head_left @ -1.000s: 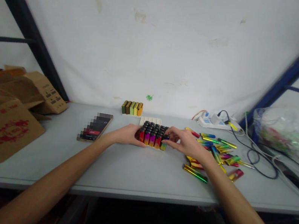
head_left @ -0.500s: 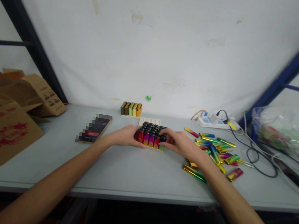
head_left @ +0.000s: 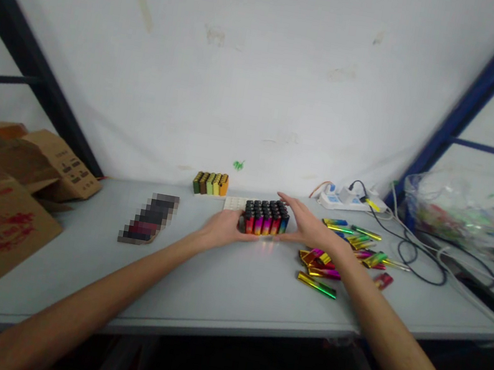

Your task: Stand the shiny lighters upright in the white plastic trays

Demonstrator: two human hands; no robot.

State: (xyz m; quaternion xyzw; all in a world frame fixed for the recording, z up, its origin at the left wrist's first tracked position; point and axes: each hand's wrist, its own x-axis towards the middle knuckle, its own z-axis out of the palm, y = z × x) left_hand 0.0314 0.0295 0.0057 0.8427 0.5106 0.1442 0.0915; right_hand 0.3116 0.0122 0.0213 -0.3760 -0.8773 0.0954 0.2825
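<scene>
A tight block of lighters with black tops and shiny red, purple, yellow and blue bodies stands upright at the middle of the table. My left hand is closed around its left end, thumb along the front. At the right end my right hand cups the block, its thumb by the front corner and a finger reaching behind the tops. Partly hidden behind the block lies a white tray with a grid of holes. Loose shiny lighter sleeves are scattered right of my hands, partly under my right forearm.
Another set of upright green, brown and yellow pieces stands near the wall. A pixelated phone lies at left, beside cardboard boxes. A power strip with cables and a clear plastic bag occupy the right.
The block of lighters has shifted right relative to the white tray, both hands moving with it. My right hand has gone from pinching at the tops to spanning the right end.
</scene>
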